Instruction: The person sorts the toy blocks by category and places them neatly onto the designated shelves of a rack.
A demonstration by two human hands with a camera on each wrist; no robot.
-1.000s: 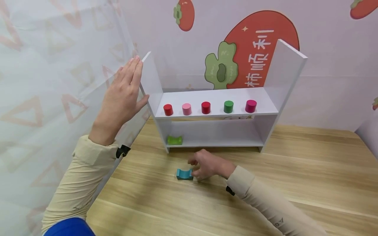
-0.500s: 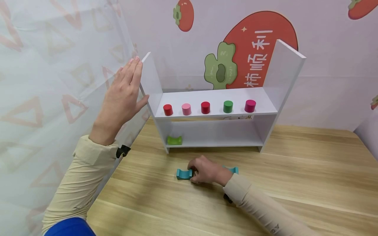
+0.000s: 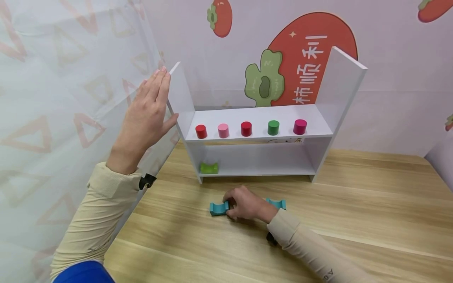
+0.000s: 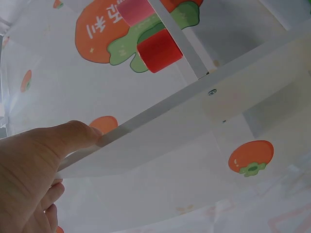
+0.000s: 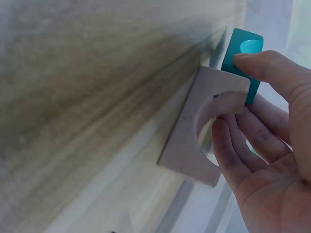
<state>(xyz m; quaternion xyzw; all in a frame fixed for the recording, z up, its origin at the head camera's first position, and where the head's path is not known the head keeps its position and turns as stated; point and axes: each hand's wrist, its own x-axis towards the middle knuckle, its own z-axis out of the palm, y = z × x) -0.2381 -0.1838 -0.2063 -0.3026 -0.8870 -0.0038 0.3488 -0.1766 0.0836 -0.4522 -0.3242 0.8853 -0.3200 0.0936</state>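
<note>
My left hand (image 3: pixel 146 107) rests straight-fingered against the left side panel (image 3: pixel 181 88) of a white two-tier shelf (image 3: pixel 262 160). In the left wrist view its thumb touches the panel's edge. On the table in front, my right hand (image 3: pixel 244 204) pinches the right end of a teal arch block (image 3: pixel 216 209), notch up. The right wrist view shows the thumb on this teal block (image 5: pixel 235 51). Right beside it is a plain wood arch-shaped face (image 5: pixel 184 141), fingers near its cutout; the head view hides it. Another teal arch block (image 3: pixel 277 204) lies behind my right wrist, partly covered.
Along the upper shelf stand several small cylinders: red (image 3: pixel 201 131), pink (image 3: pixel 223 131), darker red (image 3: pixel 246 129), green (image 3: pixel 273 127) and magenta (image 3: pixel 300 127). A lime green arch block (image 3: pixel 209 168) sits at the lower shelf's left end. A patterned sheet (image 3: pixel 70 98) borders the left.
My right hand has lowered onto the teal block's end, and that block has shifted slightly left. The other teal block has come into view behind the wrist. The left hand stays put.
</note>
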